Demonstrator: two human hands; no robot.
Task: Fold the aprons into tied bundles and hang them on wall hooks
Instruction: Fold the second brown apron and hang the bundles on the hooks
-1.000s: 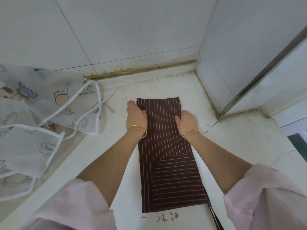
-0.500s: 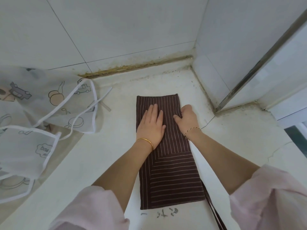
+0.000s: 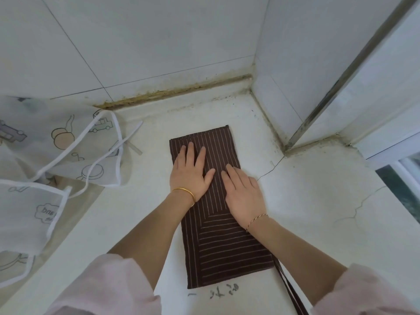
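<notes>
left grip [image 3: 192,172]: from edge to flat on apron [image 3: 227,253] | right grip [image 3: 244,194]: uncurled, now flat

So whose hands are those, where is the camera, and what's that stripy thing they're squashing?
They belong to a person, not a machine. The camera sits on the person's head and looks down. The left hand and right hand lie flat, fingers straight, pressing a folded brown cloth apron with thin pale stripes on the white counter. Neither holds anything. The apron's dark ties trail off its near corner. To the left lie pale see-through aprons with cartoon drawings and white edging.
</notes>
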